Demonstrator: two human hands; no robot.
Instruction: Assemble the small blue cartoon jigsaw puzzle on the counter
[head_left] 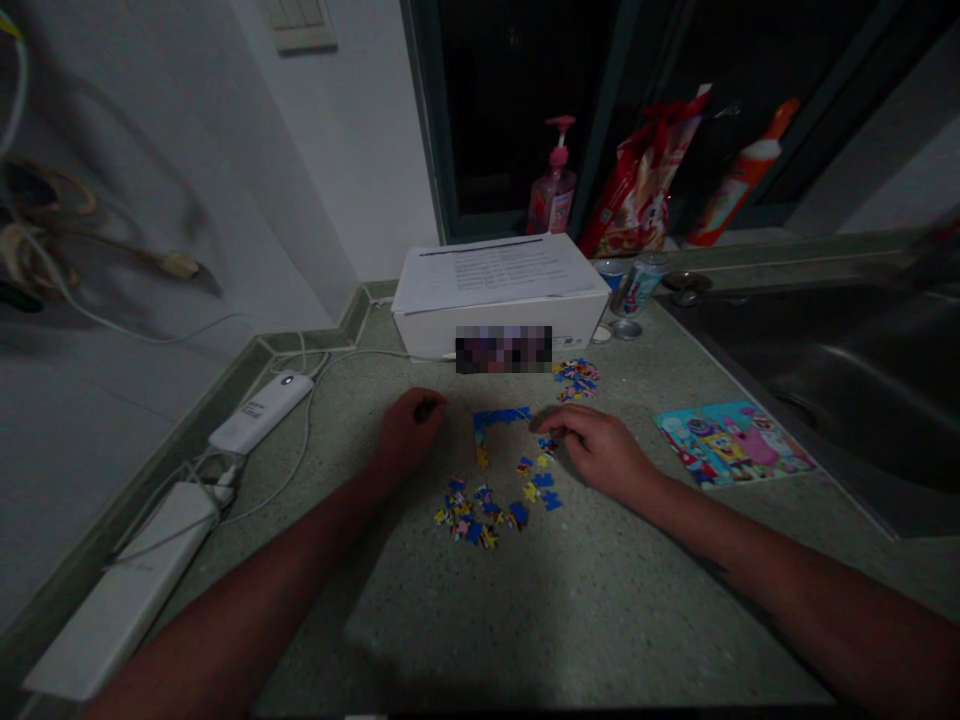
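Observation:
Both my forearms reach over a speckled green countertop (585,600). My left hand (407,432) rests there with the fingers curled in, pinching something small and dark that I cannot make out. My right hand (600,450) lies palm down, its fingers bent together over a jigsaw piece (546,443). Between the hands sits a joined blue corner of puzzle (496,420). A loose heap of coloured pieces (480,512) lies just below it. A second small heap (576,380) is by the white box.
A white cardboard box (501,290) stands at the back. A cartoon picture card (731,442) lies right of my hand, beside a steel sink (840,370). Two white power strips (259,412) with cables run along the left wall. A pump bottle (553,185), red bag and can stand behind.

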